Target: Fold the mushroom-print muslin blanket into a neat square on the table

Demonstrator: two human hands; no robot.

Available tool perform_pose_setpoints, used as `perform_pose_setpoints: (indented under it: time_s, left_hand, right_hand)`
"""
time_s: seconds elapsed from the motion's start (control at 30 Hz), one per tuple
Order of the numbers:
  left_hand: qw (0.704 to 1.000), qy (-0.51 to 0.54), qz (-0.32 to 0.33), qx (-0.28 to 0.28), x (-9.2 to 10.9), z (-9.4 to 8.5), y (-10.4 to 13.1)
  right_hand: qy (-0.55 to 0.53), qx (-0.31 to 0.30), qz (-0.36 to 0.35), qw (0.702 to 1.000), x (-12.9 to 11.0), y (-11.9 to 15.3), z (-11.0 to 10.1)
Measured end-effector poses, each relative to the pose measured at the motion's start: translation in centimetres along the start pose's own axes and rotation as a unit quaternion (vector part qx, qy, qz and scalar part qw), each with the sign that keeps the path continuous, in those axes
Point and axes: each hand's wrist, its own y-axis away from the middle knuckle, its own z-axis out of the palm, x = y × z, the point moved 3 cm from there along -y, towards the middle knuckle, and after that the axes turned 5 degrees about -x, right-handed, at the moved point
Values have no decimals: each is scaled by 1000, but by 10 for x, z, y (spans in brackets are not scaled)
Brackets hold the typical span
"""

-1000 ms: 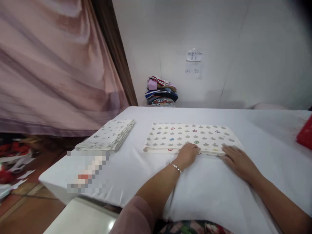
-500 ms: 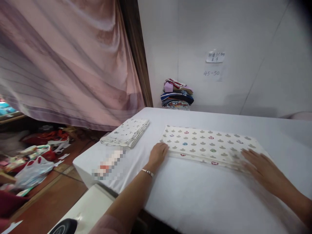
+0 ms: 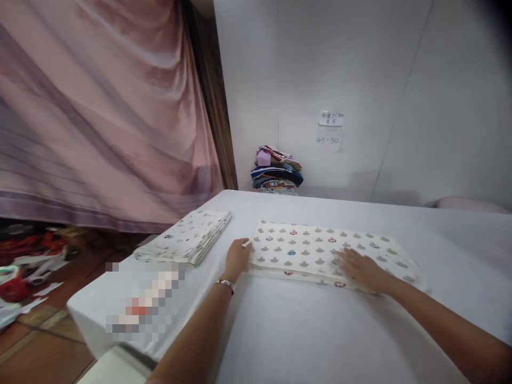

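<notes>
A folded white cloth point(image 3: 310, 248) with a print of grey shapes and a few red, blue and purple ones lies lengthwise on the white-covered table point(image 3: 288, 330). At its left end, my left hand point(image 3: 238, 258) has its fingers closed round the edge, with a bit of white fabric showing at the fingertips. My right hand point(image 3: 362, 272) rests flat on the cloth's near side, right of the middle, fingers stretched out. Left of my left hand lies a stack of folded white cloths point(image 3: 192, 232) with small dark prints.
A pixelated item point(image 3: 146, 304) lies near the table's left corner. Behind the far edge rises a pile of folded fabrics point(image 3: 277, 169) against the wall. A pink curtain point(image 3: 112, 117) hangs at left, above floor clutter point(image 3: 32, 266). Two paper notes point(image 3: 330, 130) are on the wall.
My right hand has slid left along the cloth towards its middle. My left hand stays at the left end, now gripping the edge. The camera view has shifted.
</notes>
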Motion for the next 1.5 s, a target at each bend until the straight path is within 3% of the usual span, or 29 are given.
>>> perform_pose_setpoints:
  time_s: [0.13, 0.27, 0.4, 0.53, 0.67, 0.87, 1.0, 1.07, 1.17, 1.3, 1.4, 1.5]
  left_hand:
    - [995, -89, -6, -42, 12, 13, -12]
    - [986, -156, -5, -51, 15, 21, -10]
    - [985, -143, -36, -89, 10, 18, -15]
    - [979, -126, -84, -135, 7, 12, -23]
    - [975, -98, -83, -184, 6, 9, -27]
    - [984, -60, -68, -152, 2, 9, -35]
    - [984, 25, -95, -152, -4, 11, -39]
    - [971, 116, -124, -169, -7, 11, -39]
    - [924, 261, -185, -211, -5, 10, -34]
    - [870, 342, -256, -247, 4, 4, -22]
    - [858, 346, -270, -266, 9, 2, -17]
    - [874, 336, -250, -247, 6, 3, -20]
  right_hand:
    - [-59, -138, 37, 988, -57, -52, -19]
    - [-54, -111, 47, 991, -96, -105, -11]
    - [-33, -111, 91, 989, -93, -131, 26]
    - [-40, -138, 97, 985, -83, -137, 47]
    - [-61, -142, 111, 982, -77, -137, 44]
    - [-51, -148, 126, 980, -72, -130, 36]
    - [-51, -157, 138, 977, -72, -128, 33]
    - [-43, -144, 140, 979, -72, -126, 31]
    - [-36, -150, 141, 978, -72, -121, 30]
    - [-56, -140, 153, 977, -78, -120, 22]
    - [-58, -95, 136, 984, -86, -117, 19]
    - [-66, -101, 102, 987, -94, -111, 25]
